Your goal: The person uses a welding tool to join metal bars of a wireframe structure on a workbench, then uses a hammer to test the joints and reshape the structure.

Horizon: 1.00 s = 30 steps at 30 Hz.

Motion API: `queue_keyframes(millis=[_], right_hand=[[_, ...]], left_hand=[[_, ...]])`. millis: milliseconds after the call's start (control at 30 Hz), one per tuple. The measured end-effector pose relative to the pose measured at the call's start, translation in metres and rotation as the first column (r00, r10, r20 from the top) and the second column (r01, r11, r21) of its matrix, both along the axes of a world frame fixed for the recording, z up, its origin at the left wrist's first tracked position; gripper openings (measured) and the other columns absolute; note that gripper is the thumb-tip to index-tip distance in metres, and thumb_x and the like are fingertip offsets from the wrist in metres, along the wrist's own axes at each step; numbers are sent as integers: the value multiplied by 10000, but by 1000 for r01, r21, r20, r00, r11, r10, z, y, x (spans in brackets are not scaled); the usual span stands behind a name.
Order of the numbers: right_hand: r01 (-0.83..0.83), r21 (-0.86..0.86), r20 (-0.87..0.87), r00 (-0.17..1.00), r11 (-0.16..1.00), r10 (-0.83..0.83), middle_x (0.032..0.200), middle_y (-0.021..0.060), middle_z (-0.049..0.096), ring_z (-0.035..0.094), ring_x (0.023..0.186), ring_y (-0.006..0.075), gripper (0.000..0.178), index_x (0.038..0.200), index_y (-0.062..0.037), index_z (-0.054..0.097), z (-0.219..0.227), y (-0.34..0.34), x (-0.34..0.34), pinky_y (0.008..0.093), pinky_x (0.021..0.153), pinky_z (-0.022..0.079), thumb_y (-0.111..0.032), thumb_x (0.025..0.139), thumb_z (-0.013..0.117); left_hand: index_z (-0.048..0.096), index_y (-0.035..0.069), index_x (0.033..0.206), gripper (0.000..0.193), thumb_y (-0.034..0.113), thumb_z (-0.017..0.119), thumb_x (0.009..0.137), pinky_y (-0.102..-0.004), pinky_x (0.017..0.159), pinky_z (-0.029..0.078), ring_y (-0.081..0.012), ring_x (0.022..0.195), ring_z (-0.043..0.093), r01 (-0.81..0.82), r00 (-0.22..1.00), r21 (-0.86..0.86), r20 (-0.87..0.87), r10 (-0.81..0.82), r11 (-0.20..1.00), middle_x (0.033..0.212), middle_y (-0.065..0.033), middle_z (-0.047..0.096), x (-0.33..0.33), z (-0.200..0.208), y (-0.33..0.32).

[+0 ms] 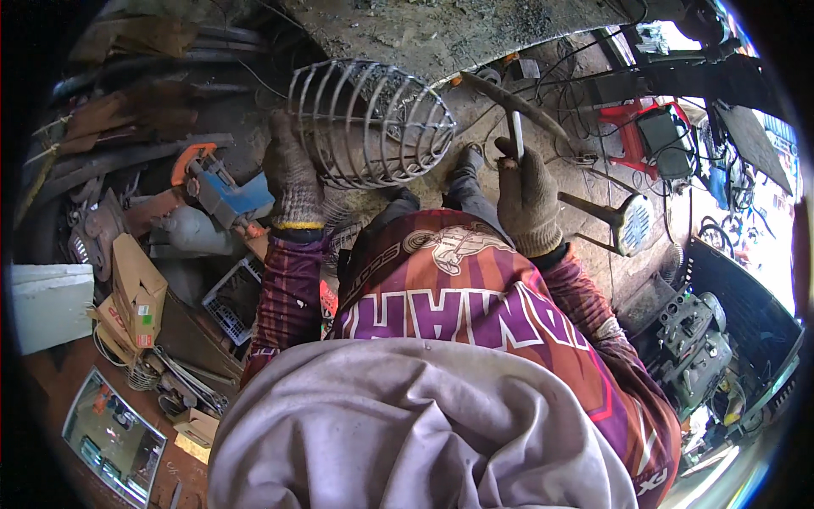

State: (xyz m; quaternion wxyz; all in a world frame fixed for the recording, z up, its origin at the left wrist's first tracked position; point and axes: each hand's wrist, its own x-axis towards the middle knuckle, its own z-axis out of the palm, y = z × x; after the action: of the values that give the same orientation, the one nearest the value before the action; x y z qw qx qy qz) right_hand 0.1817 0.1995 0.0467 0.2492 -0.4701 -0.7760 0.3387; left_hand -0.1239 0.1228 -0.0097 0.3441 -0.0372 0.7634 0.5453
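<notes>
Wire cage dead centre on the concrete slab, domed and ribbed, lying tilted on its side with the open mouth toward the left. Gloved left hand clamped on the cage's near-left rim, fingers wrapped around the outer wires. Just right of the cage, gloved right hand fisted, fingers pressed together around a slim pale rod pointing up and away. Beyond the rod, right of the cage, a long dark metal bar lying across the slab. Left of the cage, a blue and orange power tool among scrap.

Best handling, by the look of it: firm brace on the rim to stop any roll, rod tip brought steadily to one wire joint, wrist low, no leaning on the thin ribs.
</notes>
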Motion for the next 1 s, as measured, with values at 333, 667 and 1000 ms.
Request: queue_keyframes(millis=[333, 667, 1000], right_hand=[[-76, -13, -39, 996, 997, 76, 839, 166, 673, 688, 734, 339, 264, 1198, -32, 616, 7, -1, -9, 385, 649, 528, -150, 971, 550], [-152, 55, 240, 962, 987, 134, 833, 201, 671, 679, 731, 379, 302, 1198, -21, 604, 3, 5, -28, 445, 626, 529, -184, 947, 569], [-152, 116, 286, 951, 981, 114, 861, 180, 677, 680, 737, 369, 312, 1227, -63, 594, 10, 4, -31, 445, 625, 533, -180, 938, 583]], left_hand=[[574, -8, 1290, 751, 643, 564, 915, -441, 864, 525, -307, 1048, 647, -233, 968, 217, 148, 204, 948, 1214, -162, 642, -4, -1, -3], [581, -5, 1290, 758, 647, 574, 904, -414, 855, 509, -287, 1042, 636, -218, 967, -104, 112, 229, 971, 1247, -167, 629, 17, 30, 0], [604, -19, 1252, 774, 671, 547, 906, -406, 816, 513, -271, 993, 644, -195, 973, 21, 127, 191, 981, 1202, -167, 645, 9, 11, -8]])
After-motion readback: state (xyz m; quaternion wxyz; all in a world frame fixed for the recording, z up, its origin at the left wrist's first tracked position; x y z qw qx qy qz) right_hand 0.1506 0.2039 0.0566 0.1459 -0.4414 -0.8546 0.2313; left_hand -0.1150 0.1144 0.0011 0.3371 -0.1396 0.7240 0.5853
